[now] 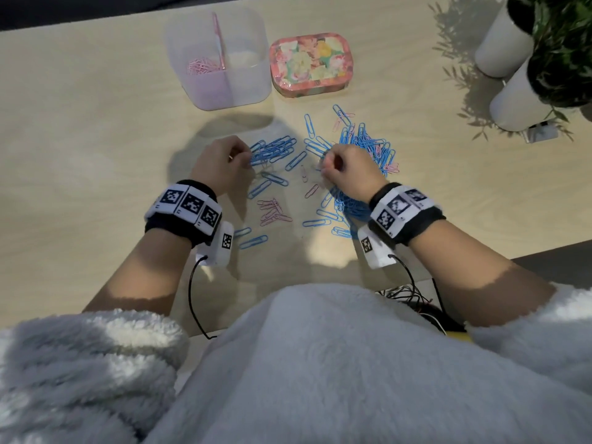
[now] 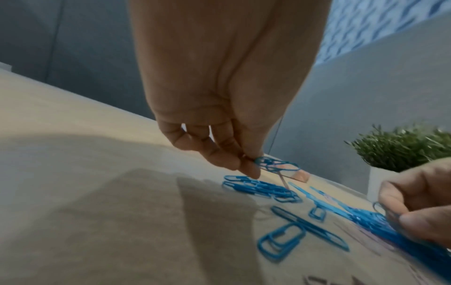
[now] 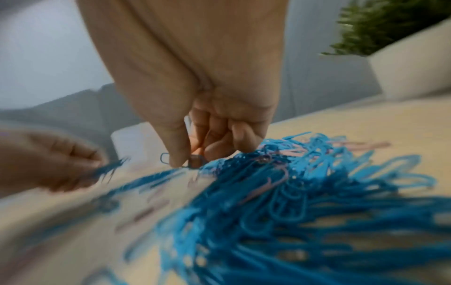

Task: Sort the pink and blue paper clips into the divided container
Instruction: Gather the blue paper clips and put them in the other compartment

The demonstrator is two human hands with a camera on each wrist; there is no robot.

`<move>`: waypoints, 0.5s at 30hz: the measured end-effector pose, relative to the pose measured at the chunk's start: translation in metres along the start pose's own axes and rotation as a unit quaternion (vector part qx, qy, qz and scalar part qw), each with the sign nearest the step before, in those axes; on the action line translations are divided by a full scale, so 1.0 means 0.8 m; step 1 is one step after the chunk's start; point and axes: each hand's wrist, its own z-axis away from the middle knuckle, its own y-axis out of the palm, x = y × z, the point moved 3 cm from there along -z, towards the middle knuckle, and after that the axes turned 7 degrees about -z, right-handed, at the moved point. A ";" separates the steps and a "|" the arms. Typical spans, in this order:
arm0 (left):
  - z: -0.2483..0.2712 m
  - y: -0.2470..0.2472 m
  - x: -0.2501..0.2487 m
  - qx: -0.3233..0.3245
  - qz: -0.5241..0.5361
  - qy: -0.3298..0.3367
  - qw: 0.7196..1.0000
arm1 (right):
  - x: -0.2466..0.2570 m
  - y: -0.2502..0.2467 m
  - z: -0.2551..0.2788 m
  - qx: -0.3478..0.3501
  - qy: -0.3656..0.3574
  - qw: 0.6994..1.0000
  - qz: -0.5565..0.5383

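Observation:
Blue paper clips (image 1: 365,145) lie in a dense heap at centre right, with a few pink ones mixed in. A smaller blue bunch (image 1: 272,149) lies by my left hand (image 1: 246,159). That hand pinches a few blue clips (image 2: 275,164) just above the table between thumb and fingertips. My right hand (image 1: 325,168) is at the heap's left edge, thumb and fingers curled round a blue clip (image 3: 165,157). A loose group of pink clips (image 1: 272,211) lies between my wrists. The translucent divided container (image 1: 253,75) stands at the back, pink clips (image 1: 200,65) in its left compartment.
A floral tin (image 1: 309,64) sits right of the container. Two white pots with green plants (image 1: 512,91) stand at the back right. Stray blue clips (image 1: 253,241) lie near the front. The table's front edge and cables (image 1: 413,293) are close to my body.

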 end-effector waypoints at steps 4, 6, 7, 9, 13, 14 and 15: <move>0.002 0.003 -0.005 0.053 0.021 0.000 0.998 | -0.010 -0.022 -0.012 -0.031 0.052 0.989 -0.136; 0.003 0.008 -0.011 0.064 0.023 0.005 0.998 | -0.015 -0.033 -0.016 -0.082 0.049 0.995 -0.040; 0.003 0.010 -0.013 0.061 0.027 0.007 0.998 | -0.014 -0.034 -0.015 -0.104 0.032 0.994 0.030; 0.003 0.014 -0.015 0.055 0.031 0.008 0.998 | 0.000 -0.026 -0.008 -0.122 -0.021 0.985 0.121; 0.004 0.021 -0.019 0.049 0.020 0.010 0.999 | 0.015 0.018 0.002 -0.047 -0.054 0.985 0.158; 0.005 0.021 -0.021 0.044 0.020 0.013 0.999 | 0.015 0.026 0.006 -0.041 -0.056 0.983 0.170; 0.005 0.021 -0.021 0.039 0.018 0.014 0.999 | 0.016 0.033 0.010 -0.033 -0.058 0.981 0.180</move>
